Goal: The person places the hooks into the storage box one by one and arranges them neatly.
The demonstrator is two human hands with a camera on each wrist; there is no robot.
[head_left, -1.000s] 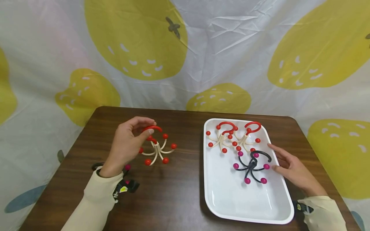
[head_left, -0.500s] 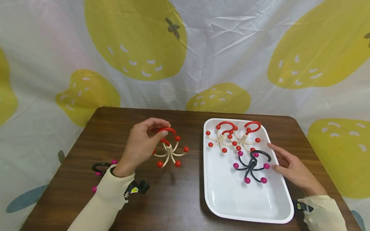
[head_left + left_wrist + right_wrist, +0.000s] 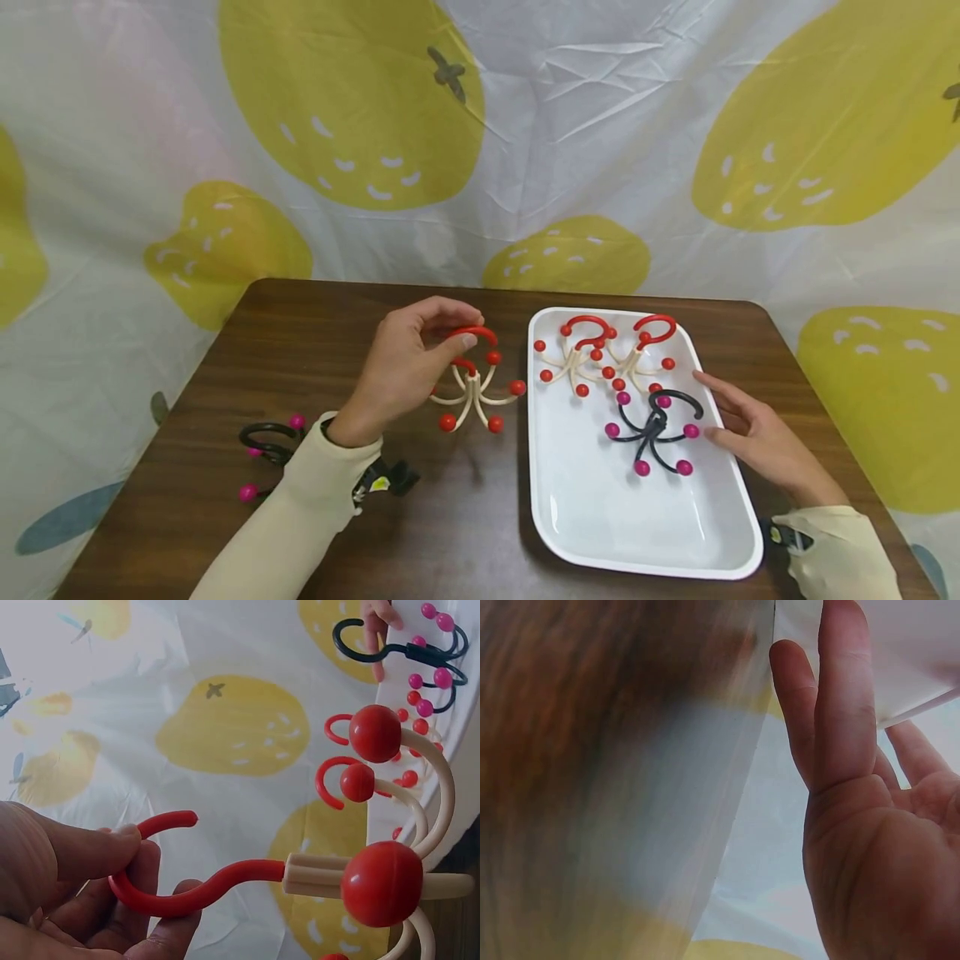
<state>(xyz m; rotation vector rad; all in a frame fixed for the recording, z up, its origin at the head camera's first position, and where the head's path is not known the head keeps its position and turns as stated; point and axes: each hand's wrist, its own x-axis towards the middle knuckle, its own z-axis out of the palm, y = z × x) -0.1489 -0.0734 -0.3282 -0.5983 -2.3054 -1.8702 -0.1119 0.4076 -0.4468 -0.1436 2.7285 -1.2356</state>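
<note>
Head view: the left hand point(image 3: 401, 358) pinches a cream hook point(image 3: 472, 387) by its red crook point(image 3: 480, 331), raised above the wood-grain table point(image 3: 450, 542), just left of a glossy, round-cornered white tray point(image 3: 600, 512). The tray holds two matching hooks point(image 3: 575, 360) and a black hook point(image 3: 654, 427) with magenta balls point(image 3: 642, 469); a strip of table separates it from a second black hook point(image 3: 276, 454). The yellow label point(image 3: 381, 483) on the left wrist device point(image 3: 402, 478) is too small to read. Left wrist view: thumb point(image 3: 97, 851) and fingers point(image 3: 169, 926) grip the smooth crook. Right wrist view: the right hand point(image 3: 877, 825) lies beside the tray's wall, fingers extended.
</note>
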